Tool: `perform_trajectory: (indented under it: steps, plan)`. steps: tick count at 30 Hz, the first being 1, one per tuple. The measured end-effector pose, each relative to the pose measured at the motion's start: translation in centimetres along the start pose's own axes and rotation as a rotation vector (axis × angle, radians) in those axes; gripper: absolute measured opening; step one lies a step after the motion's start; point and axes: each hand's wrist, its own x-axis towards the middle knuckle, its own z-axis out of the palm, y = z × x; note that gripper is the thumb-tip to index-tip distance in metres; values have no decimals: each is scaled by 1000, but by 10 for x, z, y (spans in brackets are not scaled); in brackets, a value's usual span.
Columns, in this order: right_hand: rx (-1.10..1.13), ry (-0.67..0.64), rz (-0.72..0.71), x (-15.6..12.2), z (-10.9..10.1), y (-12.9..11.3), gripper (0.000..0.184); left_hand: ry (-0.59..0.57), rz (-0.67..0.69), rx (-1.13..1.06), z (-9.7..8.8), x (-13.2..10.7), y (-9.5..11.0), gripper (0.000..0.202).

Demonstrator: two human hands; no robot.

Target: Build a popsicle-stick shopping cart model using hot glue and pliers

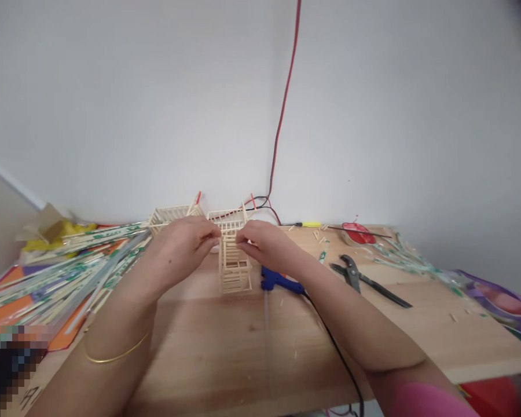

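Note:
A small ladder-like model (pixel 235 285) built of thin pale wooden sticks stands on the wooden table. Its upper end sits between my two hands. On its left side, my left hand (pixel 184 249) is closed, thumb and fingertips pinched at the top edge. My right hand (pixel 269 246) pinches the opposite top edge in the same way. Whether a loose stick is also between the fingertips is too small to tell. Just right of the model, partly under my right forearm, lies a blue glue gun (pixel 282 281) with a black cord.
Behind my hands stand two more stick models (pixel 173 214) with red-tipped sticks. Packaged chopsticks (pixel 91 272) are heaped at the left. Pliers (pixel 369 281), a red dish (pixel 358 233), a yellow-handled tool (pixel 310 224) and wrappers lie at the right. A red-black cable (pixel 282 121) hangs down the wall.

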Motion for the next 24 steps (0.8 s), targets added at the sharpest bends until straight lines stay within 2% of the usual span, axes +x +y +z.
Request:
perform_trajectory:
  steps: [8, 15, 17, 20, 24]
  plan:
    - [-175, -101, 51, 8, 0, -9, 16, -31, -31, 34, -4, 0, 4, 21]
    - [-239, -140, 33, 11, -1, -11, 15, -34, 10, 56, 7, 1, 3, 23]
    - [-213, -117, 24, 12, -6, -12, 15, -24, 31, 40, 9, 2, 3, 24]
    - [-115, -13, 32, 10, -18, -14, 14, 22, 4, 0, 7, 3, 4, 24]
    - [-16, 67, 198, -13, -27, -6, 13, 88, -68, -1, -2, 0, 8, 23]
